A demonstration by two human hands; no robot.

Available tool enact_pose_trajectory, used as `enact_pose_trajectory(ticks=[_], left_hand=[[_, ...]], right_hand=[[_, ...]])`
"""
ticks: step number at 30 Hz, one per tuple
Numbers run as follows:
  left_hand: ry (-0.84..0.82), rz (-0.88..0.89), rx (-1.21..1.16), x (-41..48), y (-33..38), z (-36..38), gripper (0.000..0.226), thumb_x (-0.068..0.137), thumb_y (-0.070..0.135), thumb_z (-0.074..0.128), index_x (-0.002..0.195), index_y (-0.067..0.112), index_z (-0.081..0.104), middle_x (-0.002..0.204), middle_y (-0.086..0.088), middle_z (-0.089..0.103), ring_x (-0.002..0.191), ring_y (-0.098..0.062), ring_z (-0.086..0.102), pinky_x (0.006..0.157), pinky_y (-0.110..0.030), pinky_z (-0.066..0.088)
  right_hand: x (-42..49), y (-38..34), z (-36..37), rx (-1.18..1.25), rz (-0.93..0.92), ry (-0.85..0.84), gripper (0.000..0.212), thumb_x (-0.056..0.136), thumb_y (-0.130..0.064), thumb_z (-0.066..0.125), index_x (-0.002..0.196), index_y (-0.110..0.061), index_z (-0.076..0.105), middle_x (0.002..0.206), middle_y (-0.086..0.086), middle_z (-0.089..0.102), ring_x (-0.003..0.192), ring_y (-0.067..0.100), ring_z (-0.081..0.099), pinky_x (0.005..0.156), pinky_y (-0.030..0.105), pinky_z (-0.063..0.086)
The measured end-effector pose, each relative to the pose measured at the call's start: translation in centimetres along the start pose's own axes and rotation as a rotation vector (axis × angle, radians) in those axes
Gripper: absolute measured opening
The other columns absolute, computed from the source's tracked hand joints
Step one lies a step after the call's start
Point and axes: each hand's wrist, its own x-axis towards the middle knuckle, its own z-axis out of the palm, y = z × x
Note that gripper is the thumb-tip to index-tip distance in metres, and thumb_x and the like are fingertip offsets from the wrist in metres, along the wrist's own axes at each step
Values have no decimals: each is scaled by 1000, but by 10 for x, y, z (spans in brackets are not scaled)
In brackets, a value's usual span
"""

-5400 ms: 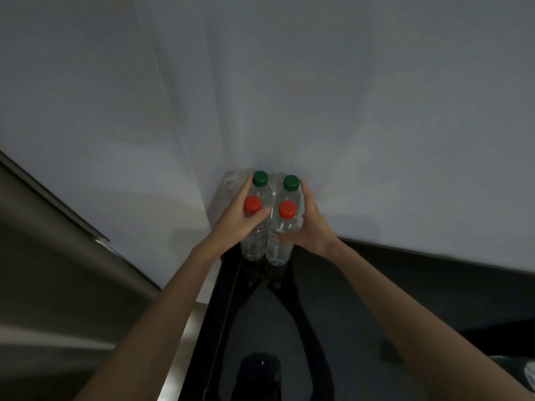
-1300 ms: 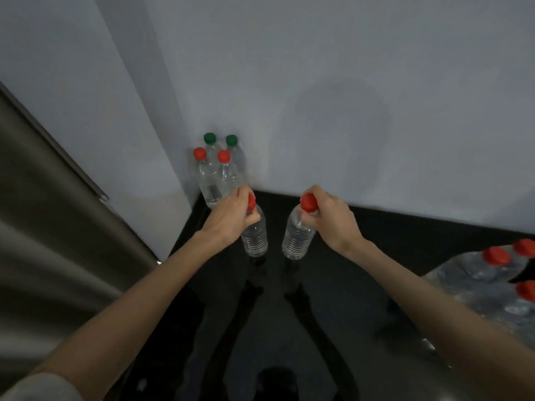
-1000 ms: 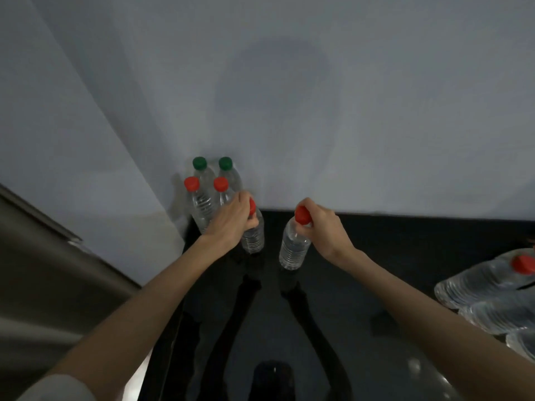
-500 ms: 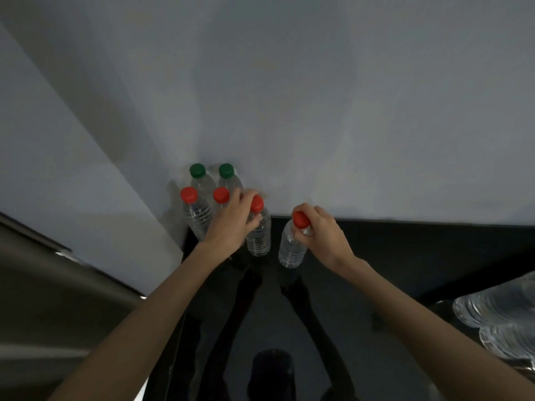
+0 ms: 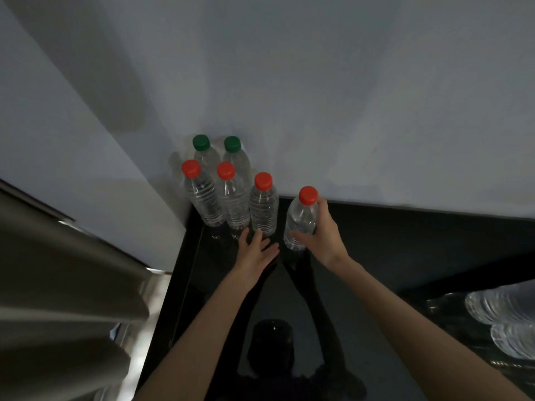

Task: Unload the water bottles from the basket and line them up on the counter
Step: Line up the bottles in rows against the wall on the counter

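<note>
Black counter (image 5: pixel 405 256), frame centre: my right hand (image 5: pixel 324 235) grips a red-capped bottle (image 5: pixel 301 218); left hand (image 5: pixel 254 250) spread empty.

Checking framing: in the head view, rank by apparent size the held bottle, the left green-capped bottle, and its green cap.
1. Clear red-capped bottle held in the right hand
2. Left green-capped clear bottle, farther and partly hidden
3. Its round green cap

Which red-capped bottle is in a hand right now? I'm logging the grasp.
The rightmost clear plastic red-capped bottle, apart from the row; the right hand wraps its body. The open left hand holds nothing.
</note>
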Motion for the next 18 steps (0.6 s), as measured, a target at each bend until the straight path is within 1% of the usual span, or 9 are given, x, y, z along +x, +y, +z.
enact_pose_trajectory(ticks=[2,5,9,11,14,15,18], left_hand=[[-35,-58,-131,7,2,5,63,97,29,49,150,31,15,140,-27,41,112,-34,57,90,-42,48],[-54,-77,-196,16,1,6,58,98,29,47,149,31,19,141,-29,41,115,-35,53,87,-41,47],[-69,-67,-170,21,2,3,53,99,30,45,147,31,24,138,-24,46,116,-30,53,98,-40,43],[-64,-57,-162,24,1,0,53,99,29,46,147,31,25,137,-21,49,114,-28,55,97,-39,43],[-53,-36,-139,28,-1,-2,55,97,31,49,147,31,27,131,-16,55,108,-24,60,88,-35,48],[-50,-32,-129,31,-1,-3,55,96,32,50,146,32,27,130,-15,56,108,-23,60,88,-35,48],[-56,-19,-86,34,1,-5,52,96,32,51,144,34,31,121,-9,62,111,-21,60,94,-36,47]], right_hand=[[6,0,0,24,-7,-8,77,73,-17,77,132,-34,32,125,-1,53,113,17,56,94,48,51],[15,0,0,45,-21,-15,77,74,-13,77,132,-36,32,125,-1,53,114,17,55,96,46,50],[26,-1,3,38,-47,-38,79,72,-11,79,132,-32,33,125,-1,55,117,17,56,97,46,50],[30,-2,5,38,-57,-50,77,72,-12,80,132,-28,34,122,-1,57,113,16,58,95,46,52],[35,-6,6,45,-64,-65,77,73,-14,80,133,-23,33,121,0,58,110,16,60,92,44,53],[36,-6,7,44,-72,-66,77,72,-15,80,133,-23,33,122,0,58,111,16,59,92,44,53],[39,-6,9,41,-82,-70,79,71,-12,80,134,-20,33,123,2,57,113,17,59,95,44,52]])
